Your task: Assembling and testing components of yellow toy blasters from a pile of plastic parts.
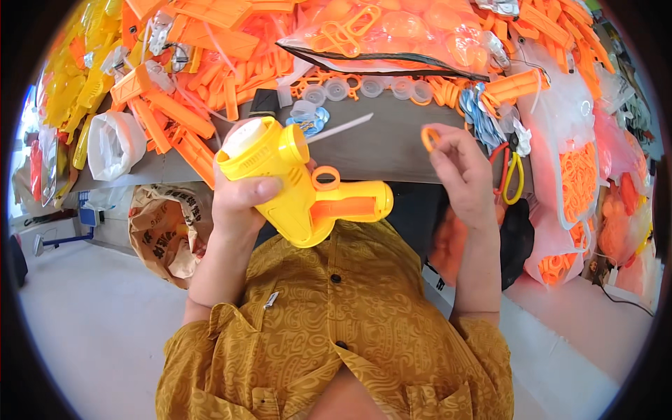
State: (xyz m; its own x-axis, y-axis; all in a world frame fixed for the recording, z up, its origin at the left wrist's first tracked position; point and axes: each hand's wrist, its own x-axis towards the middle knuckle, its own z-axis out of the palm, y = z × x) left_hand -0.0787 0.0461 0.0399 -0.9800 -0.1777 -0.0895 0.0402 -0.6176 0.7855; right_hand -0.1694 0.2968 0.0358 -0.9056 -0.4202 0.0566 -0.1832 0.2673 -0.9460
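Above the lap, left hand (234, 199) gripping glossy yellow plastic toy gun (301, 192); right hand (458, 168) apparently pinching orange ring (430, 138).

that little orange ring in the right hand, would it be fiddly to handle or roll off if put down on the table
Probably fiddly: the orange ring is small and thin, pinched only by the fingertips of the right hand. It looks like light moulded plastic, so likely stiff rather than floppy. Laid flat on the grey table it should stay; set on edge it could roll.
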